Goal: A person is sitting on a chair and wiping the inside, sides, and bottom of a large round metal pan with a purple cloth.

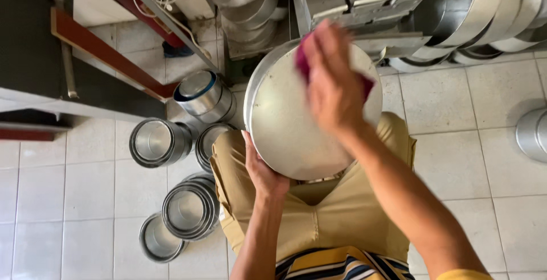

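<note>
One big round metal pan (285,120) rests tilted on the seated person's lap, its flat bottom facing up. The left hand (263,174) grips its lower rim. The right hand (333,86), blurred, presses one purple cloth (303,63) against the pan's top. Five smaller metal pots (188,209) stand on the tiled floor (456,160) at the left.

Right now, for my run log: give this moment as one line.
left hand: grips pan rim | right hand: presses magenta cloth on round metal pan | pan: over lap
</note>
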